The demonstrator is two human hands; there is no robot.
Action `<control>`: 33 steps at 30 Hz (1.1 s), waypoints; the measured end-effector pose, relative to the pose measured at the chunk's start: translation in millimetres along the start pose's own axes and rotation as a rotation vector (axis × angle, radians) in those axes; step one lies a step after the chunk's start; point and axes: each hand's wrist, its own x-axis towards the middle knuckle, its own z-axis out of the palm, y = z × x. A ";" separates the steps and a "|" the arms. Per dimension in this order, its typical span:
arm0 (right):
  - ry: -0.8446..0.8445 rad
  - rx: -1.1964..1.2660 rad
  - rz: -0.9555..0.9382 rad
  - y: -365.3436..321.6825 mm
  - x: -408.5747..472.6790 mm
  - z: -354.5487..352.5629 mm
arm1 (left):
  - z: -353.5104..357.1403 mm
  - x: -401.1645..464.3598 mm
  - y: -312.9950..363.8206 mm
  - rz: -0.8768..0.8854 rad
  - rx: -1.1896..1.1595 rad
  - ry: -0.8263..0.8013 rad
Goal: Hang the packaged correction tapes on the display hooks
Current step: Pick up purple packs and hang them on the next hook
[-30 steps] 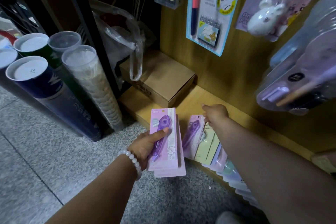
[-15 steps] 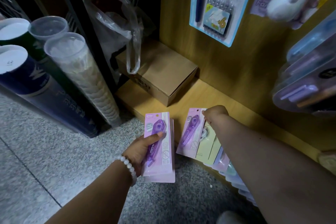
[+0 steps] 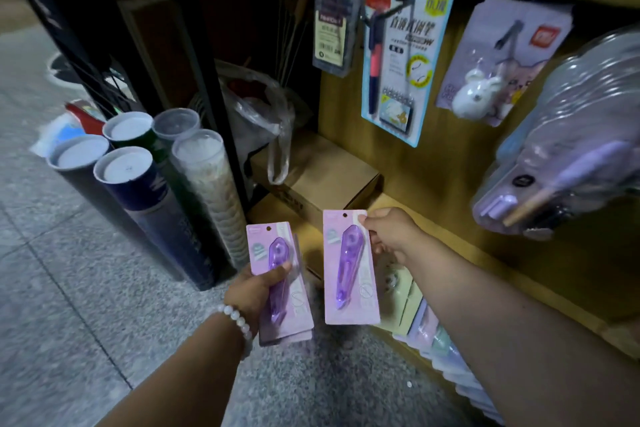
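Correction tape packs (image 3: 348,270) pinched by right hand (image 3: 393,236), gripped by left hand (image 3: 254,288).

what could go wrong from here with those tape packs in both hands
The right hand pinches the purple pack only at its top corner beside the hang hole, so that thin grip could let it swing or drop, and the fingers may block the hook. The left hand holds a small stack under one thumb; a pack behind could slide out. The visible hooks already carry other products.
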 end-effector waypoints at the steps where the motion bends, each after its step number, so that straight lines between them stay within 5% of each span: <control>1: -0.017 0.003 -0.021 -6.2 -8.4 3.8 | 0.3 -6.1 5.6 0.007 -0.003 -0.009; 12: -0.071 0.132 -0.143 -54.9 -78.9 31.7 | 14.6 -88.2 62.0 -0.040 0.031 -0.233; 17: -0.101 0.276 -0.182 -78.7 -109.6 31.0 | 23.8 -121.4 82.7 0.083 0.050 -0.225; 27: -0.361 0.160 -0.268 -112.6 -190.4 11.1 | 35.7 -171.9 130.5 0.232 -0.020 -0.226; 33: -0.291 0.269 -0.300 -139.4 -201.4 1.6 | 36.3 -187.5 156.1 0.266 -0.021 -0.169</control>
